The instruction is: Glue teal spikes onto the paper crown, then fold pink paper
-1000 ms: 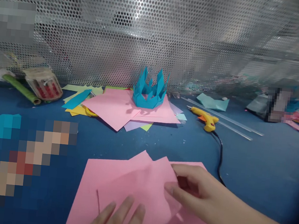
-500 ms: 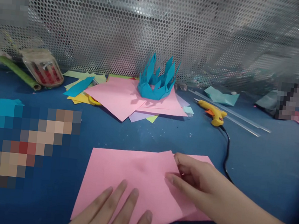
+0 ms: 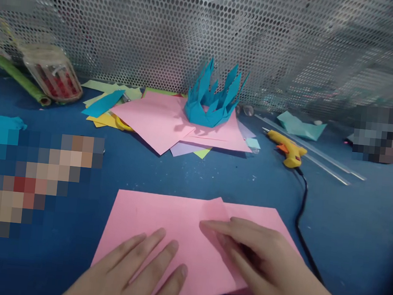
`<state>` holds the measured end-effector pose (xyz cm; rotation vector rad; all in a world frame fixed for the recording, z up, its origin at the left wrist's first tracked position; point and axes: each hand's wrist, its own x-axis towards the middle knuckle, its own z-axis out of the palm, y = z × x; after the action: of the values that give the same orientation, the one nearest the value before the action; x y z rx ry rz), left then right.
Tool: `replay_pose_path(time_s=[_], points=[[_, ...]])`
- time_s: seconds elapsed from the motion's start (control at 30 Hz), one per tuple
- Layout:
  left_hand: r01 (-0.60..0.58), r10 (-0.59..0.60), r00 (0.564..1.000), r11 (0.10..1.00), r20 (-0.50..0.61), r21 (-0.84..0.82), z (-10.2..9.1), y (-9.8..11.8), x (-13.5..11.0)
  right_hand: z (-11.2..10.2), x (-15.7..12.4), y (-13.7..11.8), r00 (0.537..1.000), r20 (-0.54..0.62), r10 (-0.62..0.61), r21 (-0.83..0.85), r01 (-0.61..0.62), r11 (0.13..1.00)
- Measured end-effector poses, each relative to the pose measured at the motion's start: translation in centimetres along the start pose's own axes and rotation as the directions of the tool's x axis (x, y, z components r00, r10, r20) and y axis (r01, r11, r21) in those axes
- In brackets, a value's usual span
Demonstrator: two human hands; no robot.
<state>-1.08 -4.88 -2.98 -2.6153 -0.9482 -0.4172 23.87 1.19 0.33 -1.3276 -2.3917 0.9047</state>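
Note:
A pink sheet of paper (image 3: pixel 162 214) lies on the blue table close to me, with a layer folded over at its right part and a small corner standing past the top edge. My left hand (image 3: pixel 137 262) rests flat on the sheet, fingers spread. At the folded layer's right edge is my right hand (image 3: pixel 259 251), its index finger stretched onto the paper and its thumb close beneath. The other fingers are curled and partly hidden.
A blue folded-paper crown shape (image 3: pixel 211 109) stands on pink sheets (image 3: pixel 157 120) at the back. Right of it lie a yellow glue gun (image 3: pixel 288 149) with a black cord (image 3: pixel 302 208) and clear glue sticks (image 3: pixel 329 172). A glass jar (image 3: pixel 53 76) and green tube (image 3: pixel 20 79) are back left.
My right hand has moved slightly left over the folded layer, its index finger now stretched onto the paper. My left hand has shifted a little to the left, still flat.

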Motion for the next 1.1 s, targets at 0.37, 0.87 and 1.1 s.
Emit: replay_pose_path(time_s=[0.37,0.87,1.1], points=[[0.129,-0.145,0.983,0.983,-0.113,-0.131,1.3,0.3,0.5,0.9,-0.6,0.7,0.998,-0.01,0.06,-0.124,-0.061,0.99],[0.097,-0.109,0.991,0.987,-0.082,-0.132,2.4,0.3,-0.6,0.8,-0.7,0.9,0.995,-0.049,-0.083,-0.261,0.068,0.963],[0.078,-0.085,0.995,0.989,-0.056,-0.126,2.4,0.6,-0.2,0.9,-1.2,1.8,0.99,-0.052,-0.133,-0.334,0.108,0.936]])
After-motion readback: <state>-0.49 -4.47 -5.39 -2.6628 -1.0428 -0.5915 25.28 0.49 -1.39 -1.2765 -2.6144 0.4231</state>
